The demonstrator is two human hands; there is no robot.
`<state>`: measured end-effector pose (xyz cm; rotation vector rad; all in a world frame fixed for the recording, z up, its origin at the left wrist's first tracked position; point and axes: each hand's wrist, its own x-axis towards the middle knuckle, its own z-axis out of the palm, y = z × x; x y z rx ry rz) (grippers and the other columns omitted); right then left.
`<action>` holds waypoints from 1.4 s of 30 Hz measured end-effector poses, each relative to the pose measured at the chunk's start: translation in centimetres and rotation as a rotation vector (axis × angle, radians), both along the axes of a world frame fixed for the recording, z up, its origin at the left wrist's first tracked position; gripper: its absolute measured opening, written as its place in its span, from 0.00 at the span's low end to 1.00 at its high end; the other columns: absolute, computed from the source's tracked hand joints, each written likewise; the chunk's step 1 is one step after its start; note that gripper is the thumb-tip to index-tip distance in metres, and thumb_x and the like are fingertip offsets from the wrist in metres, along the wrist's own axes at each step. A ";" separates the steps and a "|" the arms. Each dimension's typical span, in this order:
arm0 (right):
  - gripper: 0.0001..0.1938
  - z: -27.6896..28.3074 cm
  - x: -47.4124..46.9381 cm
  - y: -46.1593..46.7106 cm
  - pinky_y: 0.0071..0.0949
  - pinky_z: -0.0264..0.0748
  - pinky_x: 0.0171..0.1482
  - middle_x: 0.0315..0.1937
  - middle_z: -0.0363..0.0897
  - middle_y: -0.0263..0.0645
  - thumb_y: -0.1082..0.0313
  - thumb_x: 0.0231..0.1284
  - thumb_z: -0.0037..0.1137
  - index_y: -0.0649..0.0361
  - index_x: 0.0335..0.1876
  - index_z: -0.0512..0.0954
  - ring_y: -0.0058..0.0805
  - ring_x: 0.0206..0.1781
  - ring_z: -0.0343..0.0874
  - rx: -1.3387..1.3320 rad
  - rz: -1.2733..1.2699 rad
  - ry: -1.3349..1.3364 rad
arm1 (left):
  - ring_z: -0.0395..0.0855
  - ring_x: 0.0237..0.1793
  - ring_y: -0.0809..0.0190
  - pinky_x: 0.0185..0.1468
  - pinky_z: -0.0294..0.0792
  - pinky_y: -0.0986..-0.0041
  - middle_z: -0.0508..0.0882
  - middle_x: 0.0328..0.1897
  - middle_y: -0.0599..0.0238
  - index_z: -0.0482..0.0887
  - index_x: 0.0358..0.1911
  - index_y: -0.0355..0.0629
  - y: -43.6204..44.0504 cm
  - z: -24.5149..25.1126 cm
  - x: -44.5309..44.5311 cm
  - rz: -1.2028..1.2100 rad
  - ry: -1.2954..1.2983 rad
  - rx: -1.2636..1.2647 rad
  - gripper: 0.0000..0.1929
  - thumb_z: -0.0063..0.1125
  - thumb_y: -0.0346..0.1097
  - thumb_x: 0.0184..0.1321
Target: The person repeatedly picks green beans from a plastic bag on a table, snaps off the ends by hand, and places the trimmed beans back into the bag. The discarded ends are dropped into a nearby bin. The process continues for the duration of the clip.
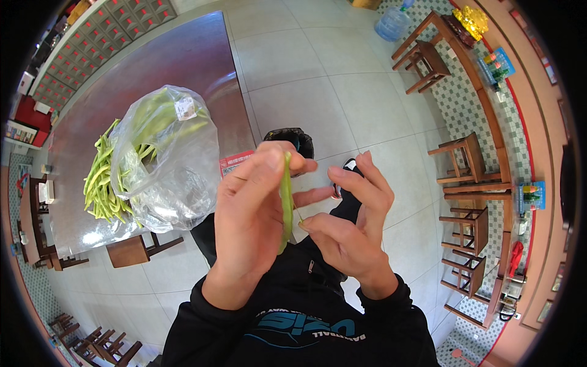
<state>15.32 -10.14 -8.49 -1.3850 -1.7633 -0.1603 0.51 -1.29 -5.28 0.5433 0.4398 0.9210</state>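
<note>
Between the thumb and fingers of my left hand [250, 197] is a green bean pod [286, 202], held upright in front of my chest. To its right, my right hand [355, 215] pinches a thin strand [299, 215] between thumb and forefinger; the strand runs to the pod's edge. The other fingers of my right hand are raised and spread. On the metal-topped table [179, 50] to the left lies a pile of green beans [102, 183], beside a clear plastic bag [176, 169] with more beans inside and a printed label on it.
A bin with a black liner [305, 142] stands on the floor beyond my hands, beside the table edge. A red printed card [234, 163] lies at that edge. Wooden stools [467, 158] line the right wall counter, and another stool [128, 251] is by the table's near side.
</note>
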 end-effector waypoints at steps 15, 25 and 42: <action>0.08 -17.5 5.5 6.2 0.27 0.80 0.56 0.41 0.86 0.37 0.69 0.74 0.65 0.65 0.47 0.78 0.26 0.45 0.85 -0.317 -0.236 0.871 | 0.64 0.21 0.77 0.23 0.54 0.82 0.83 0.40 0.64 0.78 0.54 0.37 1.6 0.0 -0.7 0.236 0.144 0.239 0.15 0.42 0.41 0.86; 0.10 -20.9 6.6 8.5 0.27 0.82 0.54 0.44 0.89 0.41 0.70 0.71 0.67 0.65 0.52 0.83 0.29 0.49 0.90 -0.481 -0.194 0.651 | 0.66 0.21 0.75 0.25 0.59 0.80 0.76 0.48 0.56 0.75 0.52 0.36 0.9 0.2 -2.0 0.007 0.031 0.471 0.08 0.46 0.33 0.81; 0.14 7.7 1.4 3.3 0.25 0.81 0.36 0.37 0.86 0.41 0.73 0.53 0.81 0.61 0.42 0.85 0.30 0.35 0.84 0.131 0.276 0.289 | 0.79 0.32 0.69 0.34 0.70 0.77 0.83 0.44 0.54 0.84 0.44 0.31 0.0 1.7 -1.9 0.007 0.184 0.584 0.06 0.58 0.28 0.76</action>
